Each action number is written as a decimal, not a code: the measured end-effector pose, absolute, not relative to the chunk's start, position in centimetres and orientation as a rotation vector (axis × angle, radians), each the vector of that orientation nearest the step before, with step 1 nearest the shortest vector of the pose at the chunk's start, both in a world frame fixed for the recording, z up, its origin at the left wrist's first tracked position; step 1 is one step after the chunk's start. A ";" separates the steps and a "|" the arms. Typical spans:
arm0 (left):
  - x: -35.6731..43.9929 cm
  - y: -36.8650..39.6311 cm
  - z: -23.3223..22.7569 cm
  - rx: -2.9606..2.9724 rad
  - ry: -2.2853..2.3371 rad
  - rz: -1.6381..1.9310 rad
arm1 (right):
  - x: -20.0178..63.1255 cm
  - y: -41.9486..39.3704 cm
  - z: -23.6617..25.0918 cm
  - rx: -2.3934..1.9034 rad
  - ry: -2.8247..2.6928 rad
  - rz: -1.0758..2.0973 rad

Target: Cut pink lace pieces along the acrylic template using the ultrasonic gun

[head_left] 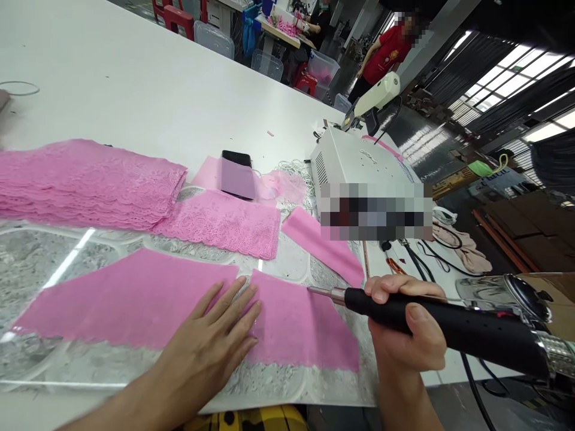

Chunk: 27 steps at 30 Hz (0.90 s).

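My left hand [211, 335] lies flat with its fingers stretched over two pink fabric pieces. The longer piece [117, 299] is on the left and the shorter piece [287, 323] on the right, with a narrow gap between them near my fingertips. My right hand [404, 323] is wrapped round a black corded hand tool [453, 320] with a slim metal tip. That tip points left and meets the upper edge of the shorter piece, though I cannot tell whether it presses on it. Both pieces lie on a clear-covered, grey marbled mat [242, 383].
Stacked pink lace [90, 179] lies behind on the left. A phone [237, 173] sits partly under sheer pink fabric. Beyond are a pink strip [323, 245], a grey metal box [359, 167] and a lidded glass jar [494, 293]. Cables [417, 263] run right; a person in red [386, 54] stands far back.
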<state>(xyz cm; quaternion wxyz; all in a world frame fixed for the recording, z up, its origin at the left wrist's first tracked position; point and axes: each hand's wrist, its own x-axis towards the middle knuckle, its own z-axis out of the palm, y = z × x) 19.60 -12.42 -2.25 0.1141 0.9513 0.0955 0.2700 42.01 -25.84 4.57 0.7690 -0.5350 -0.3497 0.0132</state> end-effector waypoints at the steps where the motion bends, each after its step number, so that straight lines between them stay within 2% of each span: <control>1: 19.6 -12.5 -2.3 2.786 0.282 0.798 | 42.0 -25.8 4.6 -1.162 -0.755 0.024; 11: 19.1 -12.6 -0.9 2.742 0.235 0.873 | 40.6 -23.9 5.2 -1.129 -0.798 0.111; 27: 18.6 -12.4 -1.0 2.864 0.174 0.785 | 39.9 -22.5 4.6 -1.148 -0.849 0.155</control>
